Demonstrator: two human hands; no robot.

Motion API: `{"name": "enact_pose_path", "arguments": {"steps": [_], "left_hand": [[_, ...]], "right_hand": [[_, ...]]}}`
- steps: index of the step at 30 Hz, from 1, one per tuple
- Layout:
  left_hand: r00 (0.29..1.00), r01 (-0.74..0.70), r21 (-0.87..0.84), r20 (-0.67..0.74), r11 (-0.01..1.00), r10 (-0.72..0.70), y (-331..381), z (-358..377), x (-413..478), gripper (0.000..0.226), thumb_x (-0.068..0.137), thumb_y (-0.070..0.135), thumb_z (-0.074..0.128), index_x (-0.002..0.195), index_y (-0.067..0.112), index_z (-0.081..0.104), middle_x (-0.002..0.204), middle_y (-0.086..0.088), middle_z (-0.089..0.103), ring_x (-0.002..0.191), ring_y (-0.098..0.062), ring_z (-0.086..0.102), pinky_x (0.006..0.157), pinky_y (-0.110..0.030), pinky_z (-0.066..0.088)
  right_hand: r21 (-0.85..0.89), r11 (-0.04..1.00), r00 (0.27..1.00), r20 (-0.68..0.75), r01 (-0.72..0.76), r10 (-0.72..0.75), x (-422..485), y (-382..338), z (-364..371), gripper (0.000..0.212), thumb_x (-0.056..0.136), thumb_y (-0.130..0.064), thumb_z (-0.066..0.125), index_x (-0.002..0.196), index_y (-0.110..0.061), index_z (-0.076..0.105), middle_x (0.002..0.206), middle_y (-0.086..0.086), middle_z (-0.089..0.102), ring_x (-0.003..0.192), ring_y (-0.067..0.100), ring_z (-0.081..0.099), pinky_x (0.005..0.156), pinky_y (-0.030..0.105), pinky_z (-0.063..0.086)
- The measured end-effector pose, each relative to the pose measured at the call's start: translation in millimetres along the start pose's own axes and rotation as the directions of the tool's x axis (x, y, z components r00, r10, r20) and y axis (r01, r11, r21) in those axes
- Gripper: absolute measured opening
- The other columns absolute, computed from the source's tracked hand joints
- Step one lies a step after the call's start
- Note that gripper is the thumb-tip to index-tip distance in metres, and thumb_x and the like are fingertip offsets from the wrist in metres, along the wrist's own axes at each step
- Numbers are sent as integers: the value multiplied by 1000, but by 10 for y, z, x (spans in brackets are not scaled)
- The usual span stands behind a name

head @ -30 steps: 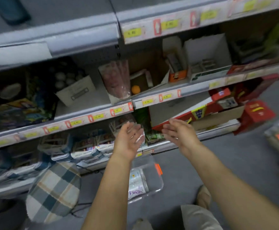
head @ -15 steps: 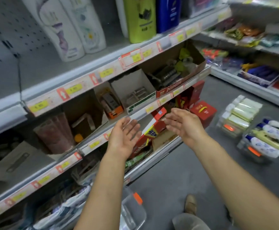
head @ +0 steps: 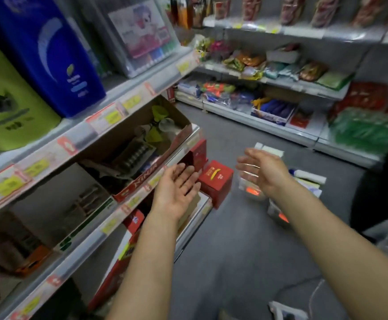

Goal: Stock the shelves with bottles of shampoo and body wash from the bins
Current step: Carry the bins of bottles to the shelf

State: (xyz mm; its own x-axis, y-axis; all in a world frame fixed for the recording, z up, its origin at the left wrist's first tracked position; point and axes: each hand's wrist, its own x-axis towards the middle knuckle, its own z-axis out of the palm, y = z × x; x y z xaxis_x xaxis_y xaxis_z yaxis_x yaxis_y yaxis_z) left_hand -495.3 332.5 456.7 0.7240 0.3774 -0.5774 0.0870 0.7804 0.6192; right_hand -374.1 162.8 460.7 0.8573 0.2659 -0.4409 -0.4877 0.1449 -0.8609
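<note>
Both my hands are held out in front of me, empty, with fingers straight. My left hand (head: 177, 192) hovers palm-up beside the shelf edge. My right hand (head: 263, 173) is stretched over the grey floor, in front of clear plastic bins (head: 278, 214) with orange latches. White and pale-green bottles (head: 308, 177) lie in the bins, partly hidden behind my right hand and forearm. A large green bottle (head: 10, 107) and a large blue bottle (head: 50, 54) stand on the upper shelf (head: 128, 88) at left.
An open cardboard box (head: 147, 144) of small goods sits on the middle shelf. Red boxes (head: 216, 181) stand on the floor by the shelf end. A second shelving unit (head: 280, 88) with packaged goods runs across the back. The grey floor lies between the two units.
The view has swung right and up, from the lower shelves to the aisle. Both hands stayed open and empty, and the floor bins now lie behind my right hand.
</note>
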Motion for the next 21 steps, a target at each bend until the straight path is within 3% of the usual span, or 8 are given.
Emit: {"name": "enact_pose_path", "arguments": {"steps": [8, 12, 21], "left_hand": [[994, 90, 64, 60, 994, -94, -135, 826, 778, 20, 100, 32, 52, 92, 17, 62, 97, -4, 70, 91, -21, 66, 91, -38, 52], [986, 140, 97, 79, 985, -148, -193, 1300, 1290, 19, 99, 31, 51, 89, 18, 60, 94, -3, 69, 91, -20, 64, 100, -40, 47], [970, 237, 89, 24, 967, -240, -306, 2147, 2519, 22, 102, 31, 47, 88, 17, 57, 92, -3, 67, 88, -19, 62, 100, -38, 43]], "right_hand": [[-13, 999, 990, -132, 52, -53, 721, -546, -688, 9, 98, -14, 53, 96, -13, 62, 89, 9, 67, 78, 23, 66, 76, 35, 53], [-9, 999, 986, -163, 38, -39, 1217, -736, -877, 9, 99, -16, 52, 96, -14, 61, 87, 8, 68, 75, 21, 67, 69, 32, 54], [-40, 996, 968, -241, -85, 72, 2510, -1070, -1204, 8, 99, -15, 53, 98, -14, 61, 87, 9, 67, 75, 23, 65, 64, 31, 52]]}}
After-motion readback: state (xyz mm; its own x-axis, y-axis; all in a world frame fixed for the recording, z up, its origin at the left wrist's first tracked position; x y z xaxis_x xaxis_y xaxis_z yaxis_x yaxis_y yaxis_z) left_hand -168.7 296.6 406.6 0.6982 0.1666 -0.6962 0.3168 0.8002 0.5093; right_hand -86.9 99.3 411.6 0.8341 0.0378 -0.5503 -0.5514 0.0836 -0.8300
